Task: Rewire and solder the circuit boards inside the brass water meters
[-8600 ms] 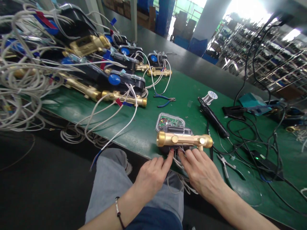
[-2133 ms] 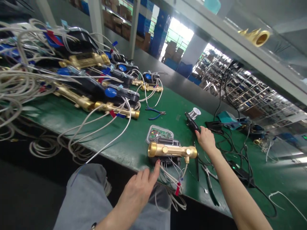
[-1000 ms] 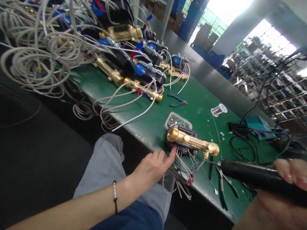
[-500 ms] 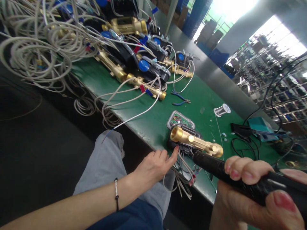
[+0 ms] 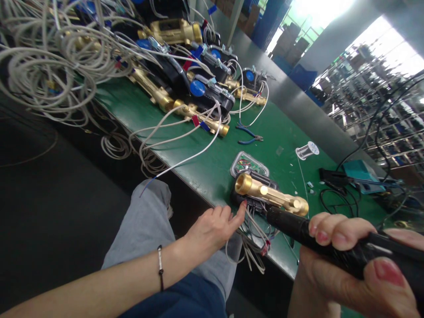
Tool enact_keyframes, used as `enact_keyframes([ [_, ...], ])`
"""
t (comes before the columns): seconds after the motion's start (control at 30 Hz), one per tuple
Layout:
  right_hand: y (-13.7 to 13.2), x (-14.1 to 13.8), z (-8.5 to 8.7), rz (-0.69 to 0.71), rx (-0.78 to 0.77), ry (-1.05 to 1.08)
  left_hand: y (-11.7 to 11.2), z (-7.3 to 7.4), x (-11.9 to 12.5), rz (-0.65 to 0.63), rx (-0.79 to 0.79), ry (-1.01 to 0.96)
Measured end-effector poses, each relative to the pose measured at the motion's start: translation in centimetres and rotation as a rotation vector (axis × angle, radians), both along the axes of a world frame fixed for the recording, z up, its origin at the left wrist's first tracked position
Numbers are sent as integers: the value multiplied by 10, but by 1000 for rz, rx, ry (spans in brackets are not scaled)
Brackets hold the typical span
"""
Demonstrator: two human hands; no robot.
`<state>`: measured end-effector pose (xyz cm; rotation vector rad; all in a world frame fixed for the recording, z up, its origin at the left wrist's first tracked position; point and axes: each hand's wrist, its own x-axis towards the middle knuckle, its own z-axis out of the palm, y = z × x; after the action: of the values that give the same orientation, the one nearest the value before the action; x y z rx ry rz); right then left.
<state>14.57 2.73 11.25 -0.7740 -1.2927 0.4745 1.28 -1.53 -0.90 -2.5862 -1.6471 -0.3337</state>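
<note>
A brass water meter (image 5: pixel 270 197) with a black housing lies at the near edge of the green bench (image 5: pixel 205 163), its open lid showing a green circuit board (image 5: pixel 249 164). Thin white wires (image 5: pixel 251 240) hang from it over the edge. My left hand (image 5: pixel 215 226) rests at the bench edge with its fingers stretched out and the index fingertip touching the meter's black housing. My right hand (image 5: pixel 344 265), close to the camera, is wrapped round a black pen-shaped tool (image 5: pixel 298 227) whose front end points at the meter's near side.
Several more brass meters (image 5: pixel 185 101) with tangled white cables (image 5: pixel 49 66) fill the bench's left end. Blue-handled pliers (image 5: pixel 249 136), a solder spool (image 5: pixel 307 150), a teal stand (image 5: pixel 359 171) and black cords (image 5: pixel 334 198) lie beyond the meter. My grey-trousered knee (image 5: pixel 149 221) is under the edge.
My right hand has carried the black tool from the far bench up close to the camera and aimed its tip toward the meter. The left hand stays on the housing.
</note>
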Motion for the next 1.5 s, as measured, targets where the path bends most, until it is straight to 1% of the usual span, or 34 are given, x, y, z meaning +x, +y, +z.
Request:
enact_keyframes([
  [0.23, 2, 3, -1, 47, -24, -22, 0, -1, 1, 3, -12, 1],
  [0.4, 3, 0, 1, 37, 10, -78, 1, 0, 0, -2, -18, -11],
  [0.57, 4, -1, 1, -15, 11, -66, 1, 0, 0, -3, -23, -24],
  [0.8, 3, 6, 1, 57, -7, -30, 0, -4, 1, 12, 21, -20],
  [1.1, 8, 0, 1, 54, 57, -48, 1, -5, 2, 11, 31, -21],
  [1.23, 8, 0, 0, 111, 54, -69, 0, -8, 2, 18, 50, -24],
  [1.37, 7, 2, -1, 58, 29, -50, 0, -6, 1, 12, 43, -22],
  [1.5, 10, 6, -3, 122, 38, -39, 0, -3, 0, -5, 17, -19],
])
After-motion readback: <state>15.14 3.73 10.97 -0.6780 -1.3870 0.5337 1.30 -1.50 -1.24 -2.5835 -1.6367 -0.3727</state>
